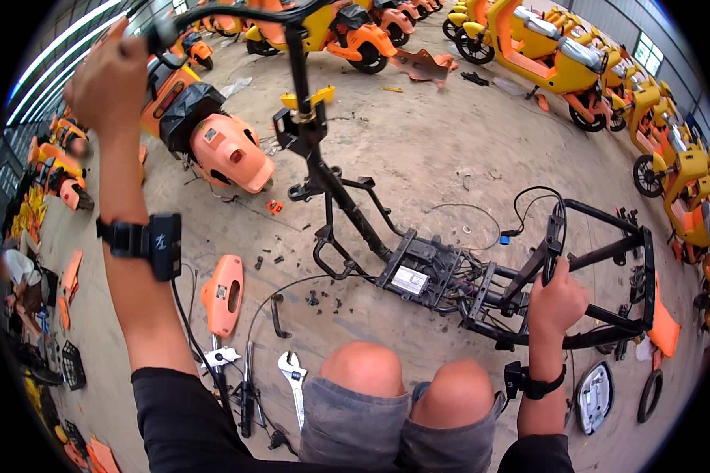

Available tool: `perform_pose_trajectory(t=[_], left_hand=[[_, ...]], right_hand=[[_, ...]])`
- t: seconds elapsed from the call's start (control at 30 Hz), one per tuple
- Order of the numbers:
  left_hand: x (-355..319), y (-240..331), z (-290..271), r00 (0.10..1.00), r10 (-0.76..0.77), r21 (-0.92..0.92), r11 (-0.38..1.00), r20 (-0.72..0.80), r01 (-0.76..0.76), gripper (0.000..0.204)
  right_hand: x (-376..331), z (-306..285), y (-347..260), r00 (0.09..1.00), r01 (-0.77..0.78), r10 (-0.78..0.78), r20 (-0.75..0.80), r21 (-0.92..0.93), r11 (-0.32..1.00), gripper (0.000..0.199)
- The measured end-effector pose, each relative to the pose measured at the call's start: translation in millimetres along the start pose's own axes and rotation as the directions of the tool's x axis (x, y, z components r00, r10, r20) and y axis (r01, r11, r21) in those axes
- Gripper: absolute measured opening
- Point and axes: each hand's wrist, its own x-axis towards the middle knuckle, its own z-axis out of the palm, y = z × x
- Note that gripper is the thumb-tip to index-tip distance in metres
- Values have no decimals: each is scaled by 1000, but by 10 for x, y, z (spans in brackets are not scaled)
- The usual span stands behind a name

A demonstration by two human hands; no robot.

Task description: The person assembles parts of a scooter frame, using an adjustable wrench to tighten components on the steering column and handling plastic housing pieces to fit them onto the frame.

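A bare black scooter frame [347, 201] lies across the floor ahead of my knees, its steering stem rising to a handlebar [252, 11] at the top left. My left hand [112, 83] is closed round the handlebar's left end, with the arm stretched far forward. At the rear part of the frame, my right hand [558, 303] is closed on a tube; a looped black cable [562, 211] runs down to its fingers, which hide the exact grip. Mid-frame sits a black electrical box [430, 264] with a white label and loose wires.
An adjustable wrench [293, 382] and an orange body panel [225, 296] lie left of my knees, near scattered bolts [314, 298]. A silver-and-black tray-like part [596, 398] rests at right. Orange scooters [225, 150] and yellow scooters [544, 67] stand beyond.
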Motion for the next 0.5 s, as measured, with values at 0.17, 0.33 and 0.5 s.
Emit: perform_pose_trajectory(t=[0.17, 0.33, 0.5], left_hand=[[-453, -542, -29, 991, -107, 93, 991, 77, 100, 43], [-802, -594, -168, 940, -170, 116, 983, 297, 141, 44], [-731, -407, -196, 930, -198, 185, 972, 308, 146, 39]], right_hand=[[-77, -177, -109, 990, 98, -92, -105, 56, 994, 39], [-39, -258, -366, 980, 175, -173, -99, 16, 984, 38], [126, -317, -408, 979, 173, -171, -109, 7, 985, 35]])
